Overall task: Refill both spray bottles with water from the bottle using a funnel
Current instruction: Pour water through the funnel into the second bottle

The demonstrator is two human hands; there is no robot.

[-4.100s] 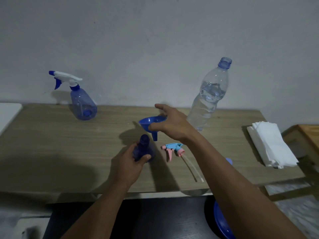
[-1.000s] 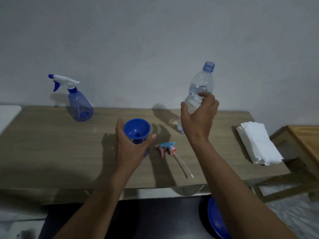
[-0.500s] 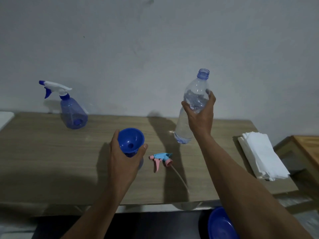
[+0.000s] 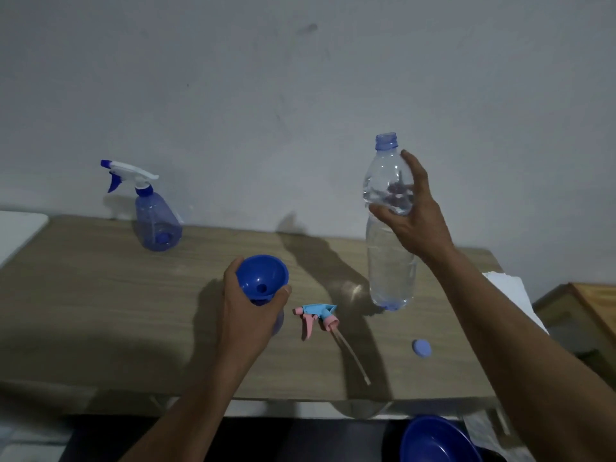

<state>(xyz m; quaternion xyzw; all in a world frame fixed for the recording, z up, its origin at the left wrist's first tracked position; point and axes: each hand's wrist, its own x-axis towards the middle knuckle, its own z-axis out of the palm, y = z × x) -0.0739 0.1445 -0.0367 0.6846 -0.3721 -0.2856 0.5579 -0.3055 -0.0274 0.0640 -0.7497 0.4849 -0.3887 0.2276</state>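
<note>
My left hand (image 4: 245, 315) grips the neck of an uncapped blue spray bottle (image 4: 278, 323), mostly hidden behind it, with a blue funnel (image 4: 263, 276) seated in its mouth. My right hand (image 4: 411, 216) holds the clear water bottle (image 4: 388, 248) near its shoulder, upright and lifted off the wooden table (image 4: 100, 295). The water bottle's mouth is uncapped; its blue cap (image 4: 421, 347) lies on the table to the right. A pink and light-blue spray head (image 4: 316, 315) with its dip tube lies between my hands. A second blue spray bottle (image 4: 155, 218) with a white trigger stands at the back left.
A stack of white napkins (image 4: 510, 288) lies at the table's right end, partly behind my right arm. A blue basin (image 4: 436, 441) sits on the floor below the table's front edge. A wooden stool (image 4: 586, 308) stands to the right, a white surface (image 4: 20, 231) to the left.
My right hand reached to the water bottle, took hold of it and has lifted it off the table toward me. My left hand keeps holding the bottle with the funnel.
</note>
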